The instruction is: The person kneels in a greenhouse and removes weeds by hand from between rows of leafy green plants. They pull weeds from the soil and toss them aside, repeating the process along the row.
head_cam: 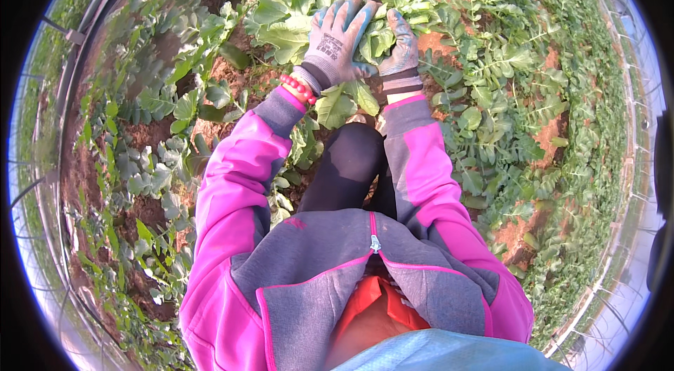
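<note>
My left hand (337, 42), in a grey knit glove with a worn blue coating, lies over a bunch of broad green leaves (376, 36) with its fingers spread. From the other side, my right hand (403, 47), gloved alike, curls against the same bunch, its thumb up beside the leaves. Pale cut-looking stalks (419, 17) stick out just past the right fingers. Both hands press the bunch between them, in front of my knees (350, 155). What lies under the leaves and palms is hidden. A red bead bracelet (298, 89) circles my left wrist.
Leafy radish-like plants (489, 65) grow thickly on both sides over reddish soil (550, 134). A thick green root (235, 56) shows left of my left hand. Curved pipes (66, 76) run along the left edge; a pale wall with a frame (626, 171) borders the right.
</note>
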Action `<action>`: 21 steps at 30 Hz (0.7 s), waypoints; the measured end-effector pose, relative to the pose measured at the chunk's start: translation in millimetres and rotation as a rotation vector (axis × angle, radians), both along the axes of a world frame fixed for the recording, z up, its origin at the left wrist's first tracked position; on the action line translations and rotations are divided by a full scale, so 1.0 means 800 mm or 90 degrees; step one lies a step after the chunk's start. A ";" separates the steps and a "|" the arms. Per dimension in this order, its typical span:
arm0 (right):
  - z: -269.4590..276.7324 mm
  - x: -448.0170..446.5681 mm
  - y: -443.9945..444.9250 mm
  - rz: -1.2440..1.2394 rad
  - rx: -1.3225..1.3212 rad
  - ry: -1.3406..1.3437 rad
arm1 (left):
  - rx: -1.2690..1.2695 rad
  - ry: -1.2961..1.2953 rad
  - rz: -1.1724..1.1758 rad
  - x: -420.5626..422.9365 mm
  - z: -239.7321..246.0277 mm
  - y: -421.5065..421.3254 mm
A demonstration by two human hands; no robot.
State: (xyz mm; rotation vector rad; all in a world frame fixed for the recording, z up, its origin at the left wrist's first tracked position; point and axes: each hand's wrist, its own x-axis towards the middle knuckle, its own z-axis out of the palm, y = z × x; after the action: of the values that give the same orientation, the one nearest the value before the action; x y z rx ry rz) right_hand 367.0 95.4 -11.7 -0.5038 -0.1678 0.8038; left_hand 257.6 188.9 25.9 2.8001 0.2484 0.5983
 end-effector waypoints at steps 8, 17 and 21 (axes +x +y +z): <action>0.005 0.020 -0.021 -0.028 -0.199 -0.290 | -0.151 -0.041 -0.080 0.024 0.001 0.019; -0.019 0.071 -0.192 0.144 0.125 -0.092 | 0.229 -0.124 -0.144 -0.008 0.059 -0.002; 0.001 0.052 -0.232 0.047 0.078 -0.188 | 0.456 -0.095 -0.052 -0.142 0.144 0.117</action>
State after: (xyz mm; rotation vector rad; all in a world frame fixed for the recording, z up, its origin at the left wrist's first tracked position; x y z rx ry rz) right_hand 408.9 -90.5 -11.1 -0.5004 -0.5080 0.7836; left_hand 143.6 282.8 141.4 3.3836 -0.1473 1.0396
